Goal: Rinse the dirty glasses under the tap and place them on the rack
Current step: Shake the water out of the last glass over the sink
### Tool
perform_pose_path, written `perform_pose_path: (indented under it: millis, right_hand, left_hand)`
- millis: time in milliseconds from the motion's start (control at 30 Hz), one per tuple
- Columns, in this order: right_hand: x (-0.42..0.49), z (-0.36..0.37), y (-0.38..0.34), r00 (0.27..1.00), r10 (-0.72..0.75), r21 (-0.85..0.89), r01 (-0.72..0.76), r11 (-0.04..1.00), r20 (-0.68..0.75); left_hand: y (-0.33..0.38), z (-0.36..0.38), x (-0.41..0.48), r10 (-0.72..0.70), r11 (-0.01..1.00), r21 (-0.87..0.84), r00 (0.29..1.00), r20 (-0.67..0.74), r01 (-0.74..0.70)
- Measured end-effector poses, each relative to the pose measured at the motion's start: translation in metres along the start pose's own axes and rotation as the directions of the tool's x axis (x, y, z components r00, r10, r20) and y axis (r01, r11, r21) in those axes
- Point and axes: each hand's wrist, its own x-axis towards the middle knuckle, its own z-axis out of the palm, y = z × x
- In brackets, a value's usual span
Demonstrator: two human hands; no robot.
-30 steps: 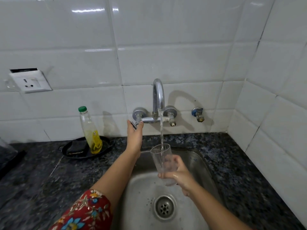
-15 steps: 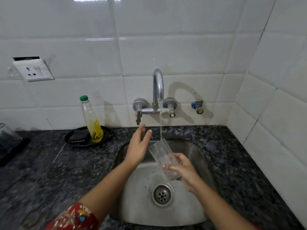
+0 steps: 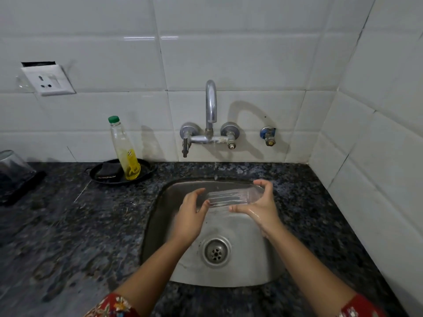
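Observation:
A clear ribbed glass (image 3: 231,197) lies on its side over the steel sink (image 3: 270,271), held between both hands. My right hand (image 3: 261,207) grips its right end with thumb and fingers curled round it. My left hand (image 3: 192,213) cups the left end, its mouth, with fingers bent round the rim. The chrome tap (image 3: 210,106) stands on the wall above; only a few last drops fall from the spout. At the far left edge a clear upturned glass (image 3: 12,170) stands on a dark rack (image 3: 13,193).
A bottle (image 3: 124,149) of yellow liquid with a green cap stands in a black dish (image 3: 100,175) left of the sink, beside a dark sponge. Dark granite counter (image 3: 68,225) surrounds the sink. A tiled wall closes the right side. A socket (image 3: 47,81) sits on the wall at left.
My left hand left the tap handle and came down to the glass. The stream thinned to drops. The glass went from upright under the spout to lying sideways between both hands.

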Motion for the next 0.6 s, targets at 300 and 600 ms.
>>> perform_pose_path:
  millis: [300,600]
  right_hand:
    - [-0.013,0.001,-0.005,0.950,-0.309,-0.277,0.309,0.910,0.045]
    - [-0.025,0.007,0.024,0.963,-0.264,-0.390,0.261,0.883,0.048]
  left_hand:
    - [0.001,0.025,-0.028,-0.120,0.992,0.058,0.989,0.083,0.115]
    - [-0.012,0.021,-0.040,-0.156,0.987,0.065,0.983,0.100,0.150]
